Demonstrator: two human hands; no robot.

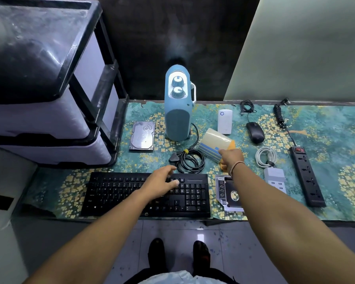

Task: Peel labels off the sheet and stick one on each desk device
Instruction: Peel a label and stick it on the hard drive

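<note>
The label sheet (213, 145), pale with blue strips at its near end, lies curled on the desk's middle. My right hand (231, 157) grips its near edge, with something orange beneath. Over the black keyboard's (119, 193) upper right keys my left hand (162, 181) hovers with fingers apart and holds nothing. Around them lie a hard drive (142, 135), a blue heater (178, 107), a white plug-in box (225, 121), a black mouse (255, 132), a drive caddy (226, 193), a white charger (275, 179) and a black power strip (306, 177).
A coiled black cable with plug (188, 160) lies between keyboard and heater. A white cable coil (265, 156) sits right of my right hand. A grey drawer tower (49, 111) stands at the desk's left end. My feet (178, 255) are on the tiled floor below.
</note>
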